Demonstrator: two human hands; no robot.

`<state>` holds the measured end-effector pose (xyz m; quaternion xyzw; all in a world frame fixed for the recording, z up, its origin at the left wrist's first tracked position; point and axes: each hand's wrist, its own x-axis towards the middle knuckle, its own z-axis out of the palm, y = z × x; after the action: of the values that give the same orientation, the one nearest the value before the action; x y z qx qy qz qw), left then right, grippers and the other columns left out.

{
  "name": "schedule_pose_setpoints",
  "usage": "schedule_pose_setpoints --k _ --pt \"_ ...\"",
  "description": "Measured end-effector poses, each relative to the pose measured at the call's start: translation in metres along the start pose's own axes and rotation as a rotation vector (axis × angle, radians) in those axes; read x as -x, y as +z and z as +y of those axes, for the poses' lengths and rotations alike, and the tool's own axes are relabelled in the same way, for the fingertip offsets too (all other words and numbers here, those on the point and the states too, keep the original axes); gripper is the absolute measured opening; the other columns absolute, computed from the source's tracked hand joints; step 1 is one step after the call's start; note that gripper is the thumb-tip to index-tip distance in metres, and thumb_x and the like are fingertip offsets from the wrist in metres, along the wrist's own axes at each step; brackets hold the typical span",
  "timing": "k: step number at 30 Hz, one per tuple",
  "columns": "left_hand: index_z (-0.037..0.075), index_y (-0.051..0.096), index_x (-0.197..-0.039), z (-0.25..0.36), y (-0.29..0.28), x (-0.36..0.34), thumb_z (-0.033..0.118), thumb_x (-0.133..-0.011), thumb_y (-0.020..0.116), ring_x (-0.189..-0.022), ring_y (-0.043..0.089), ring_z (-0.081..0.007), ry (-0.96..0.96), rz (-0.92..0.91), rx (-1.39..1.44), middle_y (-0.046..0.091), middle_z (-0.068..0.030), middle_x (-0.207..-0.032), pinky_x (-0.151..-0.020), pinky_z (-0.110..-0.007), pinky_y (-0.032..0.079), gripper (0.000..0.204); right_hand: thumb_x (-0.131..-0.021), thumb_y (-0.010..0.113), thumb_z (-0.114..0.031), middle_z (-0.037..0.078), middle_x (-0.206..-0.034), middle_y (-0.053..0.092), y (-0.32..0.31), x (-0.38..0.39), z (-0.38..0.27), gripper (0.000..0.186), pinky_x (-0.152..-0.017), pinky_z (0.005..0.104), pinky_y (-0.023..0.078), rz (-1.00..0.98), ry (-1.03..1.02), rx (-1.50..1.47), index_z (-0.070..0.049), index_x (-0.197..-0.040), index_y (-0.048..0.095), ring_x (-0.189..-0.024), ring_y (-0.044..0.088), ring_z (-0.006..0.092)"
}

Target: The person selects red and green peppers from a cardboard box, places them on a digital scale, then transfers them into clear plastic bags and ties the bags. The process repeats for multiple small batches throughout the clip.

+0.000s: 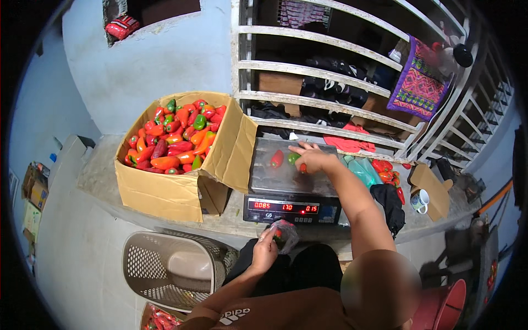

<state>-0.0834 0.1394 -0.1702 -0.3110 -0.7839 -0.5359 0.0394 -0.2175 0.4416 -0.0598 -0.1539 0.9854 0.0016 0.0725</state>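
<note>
My right hand point(309, 158) is over the steel platform point(283, 179) of a digital scale point(291, 210), fingers curled around a small red pepper point(303, 168) with the index finger stretched toward the back. Just left of those fingers a green pepper point(292, 159) lies on the platform, partly hidden, and another red pepper point(277, 159) sits farther left. Below the scale's display, my left hand point(266, 246) grips a clear plastic bag point(287, 231) with red and green pepper inside; the bag's contents are only partly visible.
A cardboard box point(157, 190) of peppers stands left. Right are a teal bag point(363, 171), loose peppers point(388, 173), a mug point(419, 202) and black cloth point(388, 209). Behind runs a white grille point(324, 99). Below are a plastic basket point(137, 258) and a red bucket point(440, 305).
</note>
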Motion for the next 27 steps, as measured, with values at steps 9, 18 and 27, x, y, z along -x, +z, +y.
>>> schedule_pose_setpoints --k 9,18,27 --pt "0.001 0.048 -0.119 -0.01 -0.005 0.005 -0.002 -0.068 0.049 -0.102 0.052 -0.0344 -0.232 -0.029 0.156 0.052 -0.0216 -0.111 -0.086 -0.034 0.042 0.05 -0.059 0.067 -0.016 0.009 -0.106 0.049 0.028 0.012 -0.049 0.027 -0.09 0.0393 0.034 0.21 -0.25 -0.711 -0.016 -0.086 0.062 -0.105 0.044 0.0277" --pt "0.002 0.042 -0.125 0.019 -0.017 0.004 -0.004 -0.066 0.045 -0.107 0.049 -0.0277 -0.415 0.003 0.395 0.051 -0.0173 -0.113 -0.088 -0.03 0.039 0.06 -0.04 0.053 -0.009 0.008 -0.093 0.049 0.095 0.085 -0.174 0.043 -0.087 0.0304 0.034 -0.1 -0.193 -1.522 -0.004 -0.082 0.06 -0.098 0.045 0.0224" --pt "0.001 0.04 -0.128 0.0 -0.023 -0.011 -0.01 -0.068 0.041 -0.08 0.056 -0.0163 -0.025 -0.149 -0.012 0.044 -0.0117 -0.125 -0.073 -0.026 0.045 0.061 -0.07 0.065 -0.02 0.016 -0.113 0.05 0.128 0.049 -0.189 0.03 -0.085 0.0384 0.042 0.158 -0.09 -0.46 -0.006 -0.095 0.057 -0.104 0.048 0.0339"
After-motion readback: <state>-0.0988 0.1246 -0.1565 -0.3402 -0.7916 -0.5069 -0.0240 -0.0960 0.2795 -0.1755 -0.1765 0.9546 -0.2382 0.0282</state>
